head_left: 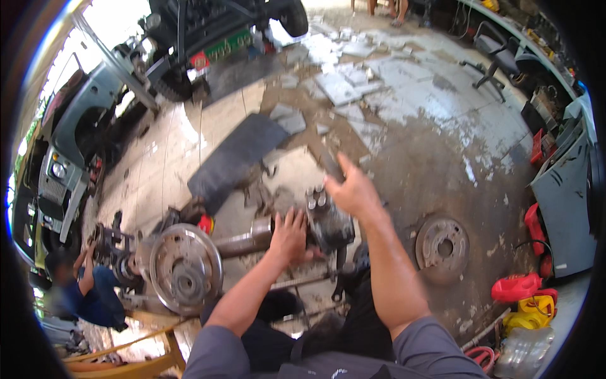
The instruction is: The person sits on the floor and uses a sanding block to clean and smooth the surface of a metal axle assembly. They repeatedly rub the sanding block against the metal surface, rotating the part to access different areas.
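Note:
An axle assembly lies before me, its rusty tube [235,244] running toward a dark metal housing [338,228] with bright round parts on its top. My left hand [291,237] rests on the end of the tube beside that housing, fingers stretched and slightly apart. Above the housing's far side, my right hand [355,191] is closed on a narrow grey metal bar [331,162], slightly blurred and pointing away from me; its exact kind does not show. A round drum-like metal wheel part [165,252] sits at the axle's left end.
On the floor to the right lies a rusty round plate [431,252]. A black rubber mat [237,158] and broken tiles [341,88] lie ahead. A person [98,287] crouches at far left. Red and yellow containers [516,288] and a grey door panel [566,196] stand right.

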A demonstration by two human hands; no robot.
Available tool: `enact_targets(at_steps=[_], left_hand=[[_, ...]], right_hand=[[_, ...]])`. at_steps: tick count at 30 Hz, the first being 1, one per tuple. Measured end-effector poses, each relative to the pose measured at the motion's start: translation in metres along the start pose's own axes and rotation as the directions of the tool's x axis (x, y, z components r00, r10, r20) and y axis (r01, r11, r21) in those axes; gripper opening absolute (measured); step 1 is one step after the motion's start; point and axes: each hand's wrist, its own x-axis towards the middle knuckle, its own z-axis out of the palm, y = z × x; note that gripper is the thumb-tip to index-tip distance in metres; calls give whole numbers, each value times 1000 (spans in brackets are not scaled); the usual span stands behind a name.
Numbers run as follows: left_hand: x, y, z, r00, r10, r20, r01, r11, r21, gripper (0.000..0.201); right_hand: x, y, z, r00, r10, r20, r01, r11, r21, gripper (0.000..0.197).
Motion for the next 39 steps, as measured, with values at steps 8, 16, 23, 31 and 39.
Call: enact_targets(at_steps=[8, 16, 23, 31, 39], left_hand=[[37, -1, 5, 988, -121, 98, 116, 992, 55, 101], [5, 7, 26, 993, -77, -93, 86, 993, 86, 121], [45, -10, 8, 984, -118, 134, 119, 993, 3, 99], [-6, 18, 26, 992, -78, -104, 83, 996, 41, 84], [38, -3, 21, 988, -156, 23, 157, 985, -76, 73]], right_hand=[[-4, -2, 3, 998, -60, -31, 60, 998, -23, 70], [2, 11, -1, 1000, -15, -11, 16, 999, 49, 72], [-1, -2, 9, 998, -59, -12, 58, 995, -79, 72], [6, 15, 13, 997, -77, -6, 77, 996, 45, 70], [3, 6, 17, 994, -113, -5, 113, 993, -30, 71]])
